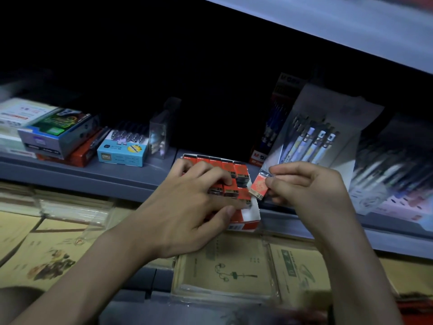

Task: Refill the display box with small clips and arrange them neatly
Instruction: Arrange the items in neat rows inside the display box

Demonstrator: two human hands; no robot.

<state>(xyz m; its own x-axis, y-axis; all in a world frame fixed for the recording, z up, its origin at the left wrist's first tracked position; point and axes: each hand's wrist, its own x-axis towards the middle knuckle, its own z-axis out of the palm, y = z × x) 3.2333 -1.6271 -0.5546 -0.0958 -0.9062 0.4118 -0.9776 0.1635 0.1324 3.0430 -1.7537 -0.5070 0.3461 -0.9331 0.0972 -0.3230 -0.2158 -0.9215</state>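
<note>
A red and white display box (pixel 250 218) sits at the front edge of a grey shelf (pixel 70 177), filled with several small red packs (pixel 241 171) marked 2B. My left hand (pixel 187 205) lies over the box, fingers pressing on the packs and thumb against the box's front wall. Just to the right of the box, my right hand (pixel 307 184) pinches one small red pack (pixel 259 187) between thumb and fingers, tilted and held slightly above the box's right edge.
On the shelf stand a blue Deli box (pixel 121 152), a stack of boxes at the left (pixel 54 134), a clear case (pixel 159 134) and pen packs (pixel 314 141) at the right. Brown notebooks in plastic (pixel 229 266) lie on the lower level.
</note>
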